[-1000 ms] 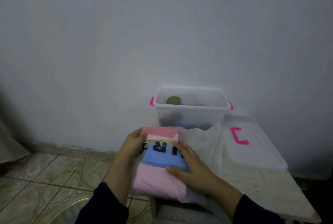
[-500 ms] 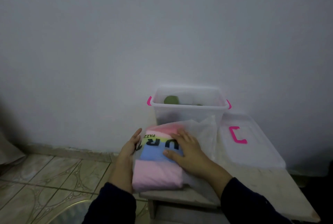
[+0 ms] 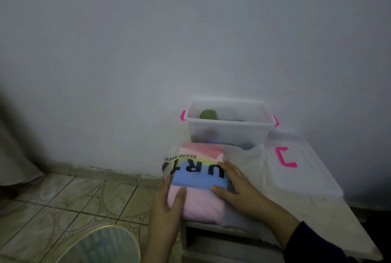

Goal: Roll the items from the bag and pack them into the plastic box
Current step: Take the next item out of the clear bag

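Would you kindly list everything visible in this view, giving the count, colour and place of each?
plastic box: one, clear with pink handles, at the back of the table against the wall, lid off, a green item and darker items inside
lid: one, clear with a pink latch, flat on the table right of the box
plastic bag: one, translucent white, in front of the box
folded garment: one, striped coral, yellow, blue and pink with black letters, inside the bag
table: one, pale and worn
floor tiles: beige, patterned, left
left hand: rests on the garment's left edge
right hand: lies flat on the bag
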